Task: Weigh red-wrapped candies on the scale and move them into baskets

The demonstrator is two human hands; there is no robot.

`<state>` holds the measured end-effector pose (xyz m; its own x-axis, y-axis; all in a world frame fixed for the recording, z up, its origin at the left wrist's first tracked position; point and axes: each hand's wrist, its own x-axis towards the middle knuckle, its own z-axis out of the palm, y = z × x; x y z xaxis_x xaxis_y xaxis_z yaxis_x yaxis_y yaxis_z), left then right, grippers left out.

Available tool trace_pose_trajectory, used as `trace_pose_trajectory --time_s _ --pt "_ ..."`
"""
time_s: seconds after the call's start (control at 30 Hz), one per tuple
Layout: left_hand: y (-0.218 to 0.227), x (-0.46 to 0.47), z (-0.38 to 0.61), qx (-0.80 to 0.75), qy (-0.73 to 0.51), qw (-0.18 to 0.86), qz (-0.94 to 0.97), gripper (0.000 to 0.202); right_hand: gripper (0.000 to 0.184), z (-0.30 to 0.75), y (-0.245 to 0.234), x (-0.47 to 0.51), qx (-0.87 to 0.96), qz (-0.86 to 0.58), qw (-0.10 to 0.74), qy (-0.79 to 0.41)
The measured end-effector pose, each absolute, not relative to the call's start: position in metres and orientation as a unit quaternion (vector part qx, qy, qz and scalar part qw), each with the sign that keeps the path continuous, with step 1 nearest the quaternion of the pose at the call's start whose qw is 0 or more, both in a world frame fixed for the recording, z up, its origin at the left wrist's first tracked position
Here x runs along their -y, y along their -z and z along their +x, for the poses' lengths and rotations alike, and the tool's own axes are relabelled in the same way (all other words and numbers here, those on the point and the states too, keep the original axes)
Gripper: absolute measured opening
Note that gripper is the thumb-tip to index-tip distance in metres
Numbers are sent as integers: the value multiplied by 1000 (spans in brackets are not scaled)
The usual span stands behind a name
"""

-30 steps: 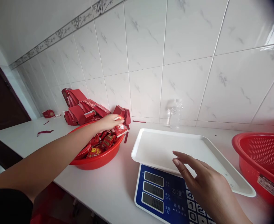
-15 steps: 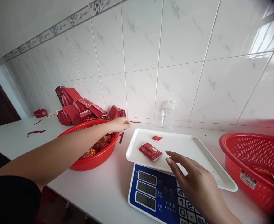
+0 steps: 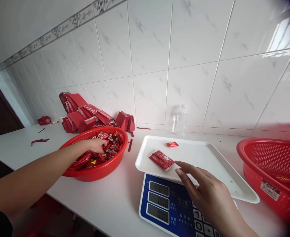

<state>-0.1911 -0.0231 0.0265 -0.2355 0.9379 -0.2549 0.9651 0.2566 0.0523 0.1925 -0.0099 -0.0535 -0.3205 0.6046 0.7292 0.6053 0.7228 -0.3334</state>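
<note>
My left hand (image 3: 98,145) is down in a red plastic basket (image 3: 102,171) full of wrapped candies (image 3: 114,146). Its fingers are curled in among them, and whatever they pinch is hidden. My right hand (image 3: 206,191) hovers over the keypad of a blue electronic scale (image 3: 183,210), thumb and forefinger apart, holding nothing. On the scale sits a white tray (image 3: 196,154). A flat red printed packet (image 3: 161,160) lies on this tray just left of my right fingertips, and one small red candy (image 3: 172,144) rests behind it.
Behind the left basket is a heap of folded red boxes (image 3: 85,115). A clear plastic bottle (image 3: 181,120) stands against the tiled wall. Another red basket (image 3: 255,168) is at the right. Red strips (image 3: 40,141) lie on the white table (image 3: 85,197).
My left hand has moved from above the basket's right rim down and left into the candies. My right hand has stayed nearly still, while the view has shifted slightly.
</note>
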Motion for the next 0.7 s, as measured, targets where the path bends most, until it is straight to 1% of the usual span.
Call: trace_pose_trajectory --time_s 0.07,0.13,0.2,0.3,0.37,0.43,0.53,0.6,0.63,0.7 --pt "-23 18 -189 -782 58 115 610 59 39 192 53 10 815 -367 448 2" --pt "-16 10 -185 -779 64 120 612 83 38 192 52 10 820 -366 441 1" --pt "-8 2 -182 -778 76 132 610 96 37 192 53 10 822 -367 437 -2" --pt "4 -7 -180 -777 80 133 610 100 38 192 54 10 820 -371 436 -5" --pt "10 -12 -180 -781 70 117 609 98 38 192 55 10 819 -370 439 -4" --pt "15 -14 -180 -787 56 91 607 89 38 192 56 9 819 -367 442 -5" --pt "17 -17 -181 -786 31 59 615 60 39 192 56 9 821 -368 437 -10" --pt "16 -18 -183 -779 13 57 624 40 40 193 56 8 820 -370 437 -8" --pt "14 -18 -185 -777 1 62 627 32 40 193 56 8 820 -369 437 -6" --pt "8 -18 -189 -774 -36 73 628 27 39 193 57 7 821 -367 438 -5"
